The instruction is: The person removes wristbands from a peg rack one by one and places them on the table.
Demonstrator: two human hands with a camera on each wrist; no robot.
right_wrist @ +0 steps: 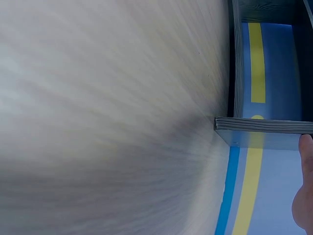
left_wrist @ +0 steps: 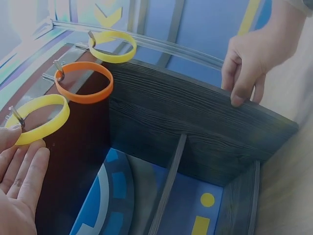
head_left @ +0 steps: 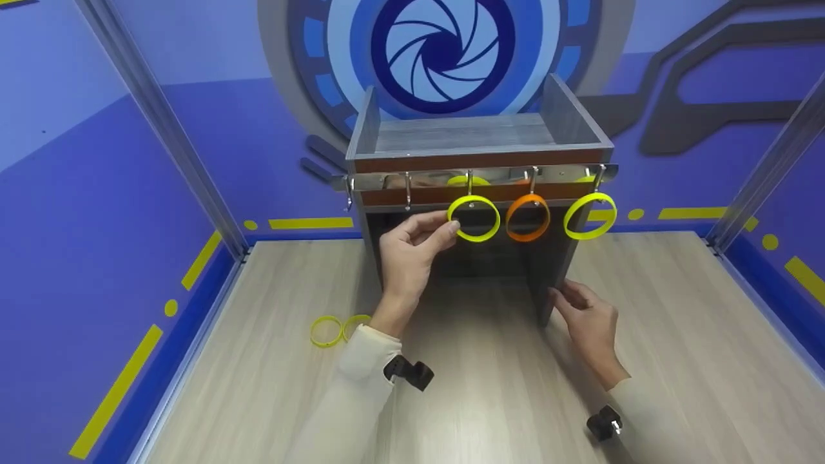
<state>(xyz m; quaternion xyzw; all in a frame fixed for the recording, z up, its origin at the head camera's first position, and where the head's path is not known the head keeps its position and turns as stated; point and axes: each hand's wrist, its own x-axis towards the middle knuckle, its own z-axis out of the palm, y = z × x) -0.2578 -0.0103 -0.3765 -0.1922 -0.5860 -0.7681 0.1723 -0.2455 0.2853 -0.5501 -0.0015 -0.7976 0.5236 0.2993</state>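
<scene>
My left hand point(head_left: 409, 254) pinches the left edge of a yellow wristband point(head_left: 474, 239) between thumb and fingers. In the left wrist view this wristband point(left_wrist: 57, 122) hangs on a metal hook point(left_wrist: 17, 116). An orange wristband point(head_left: 527, 239) and another yellow wristband point(head_left: 590, 236) hang from hooks to its right. My right hand point(head_left: 590, 322) holds the front edge of the grey wooden shelf's right side panel point(head_left: 555, 277), low down. Only its thumb point(right_wrist: 306, 156) and part of the palm show in the right wrist view.
A metal rail point(head_left: 503, 175) with several hooks runs across the shelf's front. Its leftmost hooks point(head_left: 408, 191) bear no wristband. Two yellow wristbands point(head_left: 326, 346) lie on the wooden table point(head_left: 271, 386) at left, one partly behind my left forearm. Blue-purple walls point(head_left: 213, 142) enclose the table.
</scene>
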